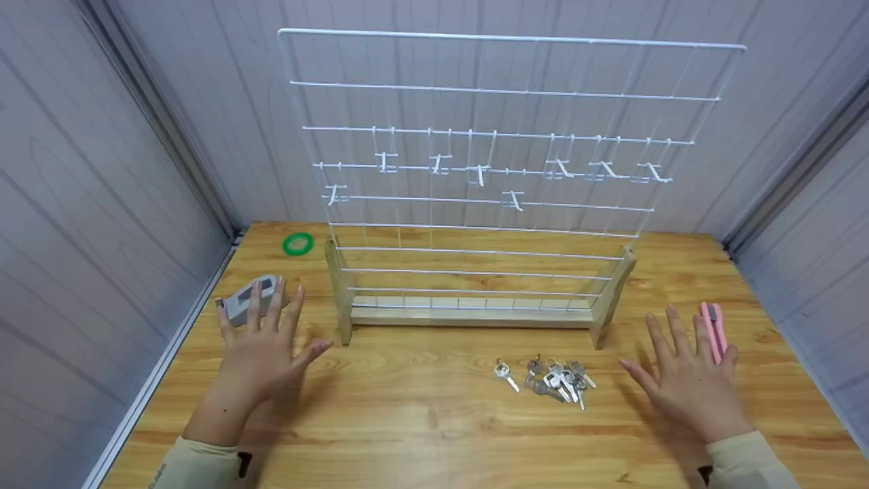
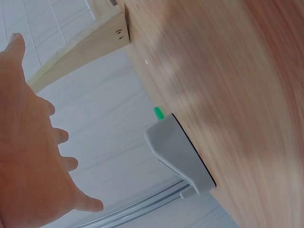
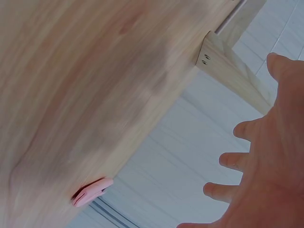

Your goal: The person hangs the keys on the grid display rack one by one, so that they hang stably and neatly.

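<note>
My left hand (image 1: 261,356) is held above the table at the left, fingers spread and straight, with nothing in it. Nearest to it is a grey tape dispenser (image 2: 176,154), partly covered by the fingertips in the head view. On the right, my right hand (image 1: 696,387) is likewise spread and bare, over the table beside a pink stapler (image 3: 92,191). Between the hands lies a small heap of keys (image 1: 560,382), with a single key (image 1: 506,375) just left of it. Behind them stands a white wire rack (image 1: 475,255) carrying several hooks (image 1: 481,175).
The rack stands on a wooden base (image 1: 468,316) with upright sides. A green tape roll (image 1: 297,244) lies at the back left of the wooden table (image 1: 407,435). Pale panel walls (image 1: 75,224) close in the left, right and back.
</note>
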Tool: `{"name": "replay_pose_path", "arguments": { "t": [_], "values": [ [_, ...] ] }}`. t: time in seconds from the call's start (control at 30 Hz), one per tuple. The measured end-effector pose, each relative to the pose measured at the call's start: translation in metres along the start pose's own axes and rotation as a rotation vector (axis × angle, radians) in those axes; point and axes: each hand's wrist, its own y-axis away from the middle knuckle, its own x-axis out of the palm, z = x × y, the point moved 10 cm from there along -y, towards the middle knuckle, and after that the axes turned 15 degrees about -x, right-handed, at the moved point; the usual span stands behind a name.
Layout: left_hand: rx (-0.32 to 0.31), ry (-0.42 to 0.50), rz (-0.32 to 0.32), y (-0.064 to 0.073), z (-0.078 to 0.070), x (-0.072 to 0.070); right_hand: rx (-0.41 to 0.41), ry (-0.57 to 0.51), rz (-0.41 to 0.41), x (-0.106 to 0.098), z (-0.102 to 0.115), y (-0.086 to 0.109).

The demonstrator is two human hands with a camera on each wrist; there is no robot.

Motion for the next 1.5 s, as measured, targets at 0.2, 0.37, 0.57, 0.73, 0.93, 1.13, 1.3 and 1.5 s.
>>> {"name": "replay_pose_path", "arguments": {
  "t": [0.2, 0.37, 0.57, 0.73, 0.93, 1.13, 1.3, 1.5],
  "values": [
    [0.002, 0.004, -0.011, 0.001, 0.000, -0.002, 0.000, 0.008, 0.003, -0.003, 0.002, -0.002],
    [0.011, 0.007, -0.029, 0.000, -0.001, -0.003, -0.001, 0.013, 0.002, -0.004, 0.002, -0.001],
    [0.003, 0.014, -0.032, -0.002, -0.002, -0.003, -0.007, 0.002, -0.029, -0.007, 0.006, -0.006],
    [0.005, 0.022, -0.021, -0.005, -0.003, -0.004, -0.028, 0.030, -0.068, -0.012, 0.012, -0.008],
    [0.052, 0.188, 0.007, -0.015, -0.008, -0.011, -0.062, 0.055, -0.061, -0.015, 0.023, -0.014],
    [0.105, 0.480, 0.044, -0.036, -0.020, -0.028, -0.138, -0.044, -0.117, -0.024, 0.038, -0.020],
    [0.106, 0.627, 0.074, -0.055, -0.029, -0.039, -0.164, -0.214, -0.183, -0.028, 0.044, -0.028],
    [0.126, 0.761, 0.095, -0.072, -0.040, -0.045, -0.054, -0.526, -0.007, -0.004, 0.033, -0.037]
  ]
}}
